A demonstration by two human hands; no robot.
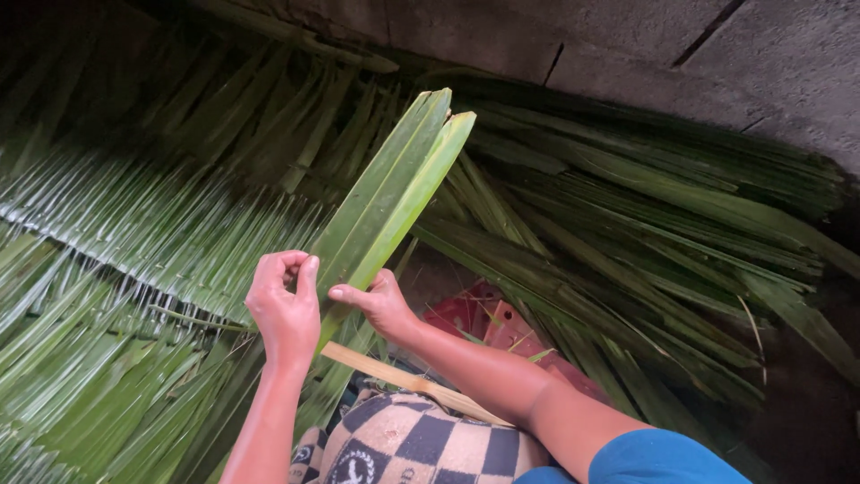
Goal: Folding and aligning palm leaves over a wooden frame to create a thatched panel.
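1. Green palm leaf point(387, 193), folded double, stands upright between both hands, over a pale split stick point(394, 373).
2. Left hand point(285, 309) pinches its left edge; right hand point(381, 303) grips the right.
3. Finished thatch rows point(134, 224) lie left; loose fronds point(627, 215) seemingly remain right.

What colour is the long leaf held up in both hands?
Green: the leaf is darker on its left half and brighter yellow-green on its right. It shows best in the head view.

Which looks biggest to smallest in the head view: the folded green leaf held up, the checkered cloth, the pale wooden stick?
1. Folded green leaf, held by the left hand and right hand.
2. Checkered cloth, partly cut off and nearer the camera, so unsure.
3. Pale wooden stick, partly hidden.
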